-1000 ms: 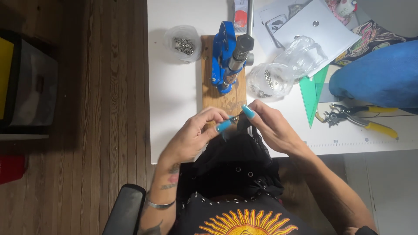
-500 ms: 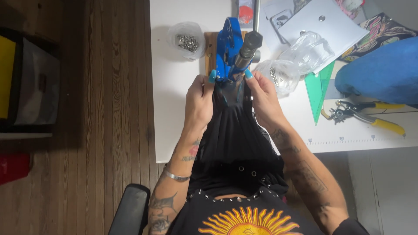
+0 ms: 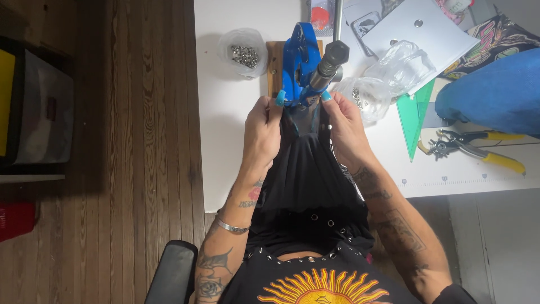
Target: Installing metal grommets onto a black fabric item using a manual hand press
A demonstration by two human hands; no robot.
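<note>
White table [image 3: 225,112] fills the upper middle; everything below is placed off the blue hand press [image 3: 298,62] standing on its wooden base near the table's far side.

Black fabric [image 3: 306,180], a garment piece, runs from the person's lap up to the press, its top edge tucked at the press's mouth. Looks soft, limp and light; likely to sag or slide if let go, so it wants holding taut at the edge on both sides of the press point, as now. Metal eyelets show lower down the cloth, near the lap.

Right of the press: blue cloth bundle [image 3: 495,95], green triangle ruler [image 3: 413,115], yellow-handled punch pliers [image 3: 472,147], crumpled clear bags [image 3: 388,73]. Left of the press: small bag of metal eyelets [image 3: 244,53].

Left hand [image 3: 264,132] just below-left of the press, fingers closed, pinching the fabric edge. Right hand [image 3: 346,126] just below-right, likewise pinching the fabric edge, fingertips touching the press base area. Press handle [image 3: 329,62] is stiff metal, heavy-looking; neither hand is on it.
</note>
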